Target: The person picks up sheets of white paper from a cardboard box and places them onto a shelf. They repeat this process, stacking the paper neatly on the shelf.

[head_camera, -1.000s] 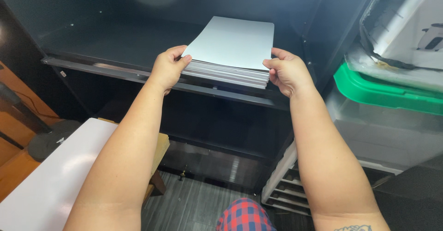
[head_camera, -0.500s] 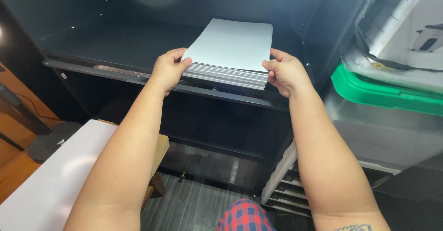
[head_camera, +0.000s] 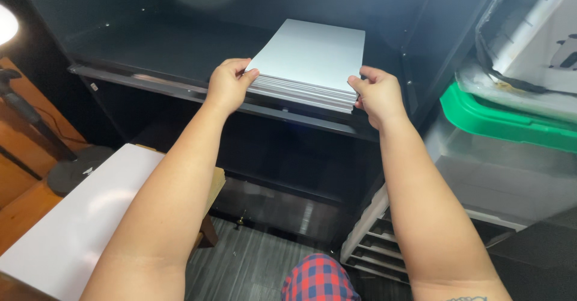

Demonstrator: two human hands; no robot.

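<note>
Seen from the head camera, looking down along two bare forearms into a dark cabinet.

Left hand (head_camera: 227, 84) clamped on the near left corner of a stack of white sheets (head_camera: 312, 57), thumb on top, fingers curled under the edge. Right hand (head_camera: 377, 96) clamped on the near right corner of the same stack, thumb over the top sheet, fingers wrapped below. Stack held flat and level between both hands, its near edge showing many thin layers, its far part lying over the dark shelf (head_camera: 150, 54) of the cabinet, toward the right end of that shelf. Cannot tell whether the stack's underside rests fully on the shelf or hangs just above it.

Metal front lip of the shelf running just under the hands. Below the shelf, a darker lower compartment.

To the right, just beside the cabinet wall, a clear plastic bin with a green lid (head_camera: 499, 117), more clear plastic lying on top of it. Under that, a pale set of shallow drawers (head_camera: 384, 241).

To the lower left, a white table (head_camera: 72, 229) near the left forearm, with a brown cardboard edge showing behind it. Further left, a black stand base (head_camera: 75, 172) on a wooden floor, and a bright lamp (head_camera: 6, 24) at the picture's left edge. At the bottom, red and blue checked cloth (head_camera: 318, 280) above a grey plank floor.
</note>
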